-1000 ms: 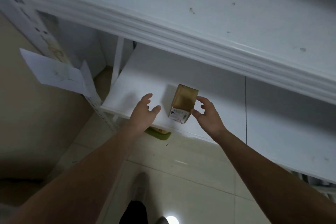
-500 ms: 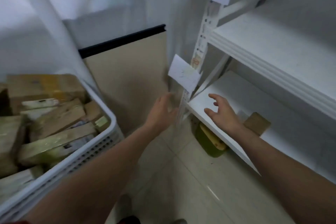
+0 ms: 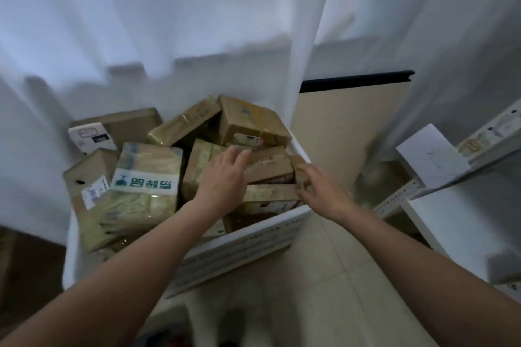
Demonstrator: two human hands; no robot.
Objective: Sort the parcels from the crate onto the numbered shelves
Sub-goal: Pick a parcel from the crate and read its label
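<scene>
A white crate [image 3: 248,236] stands in front of me, filled with several brown cardboard parcels. My left hand [image 3: 222,180] lies flat, fingers straight, on a small brown parcel [image 3: 270,166] near the crate's right side. My right hand [image 3: 321,191] reaches to the right end of that same parcel, fingers spread and touching its edge. Neither hand grips anything. A large parcel with green lettered tape [image 3: 146,180] lies to the left. The white shelf unit [image 3: 451,222] shows at the right edge.
A paper label [image 3: 432,159] hangs from the shelf post [image 3: 394,200] at right. White curtains [image 3: 169,22] hang behind the crate. A beige panel with a dark top edge [image 3: 349,127] stands between crate and shelves. Tiled floor [image 3: 324,276] lies below.
My view has swung left from the shelf to the crate. Both hands left the shelf, where a small parcel was set down, and now reach onto a parcel in the crate.
</scene>
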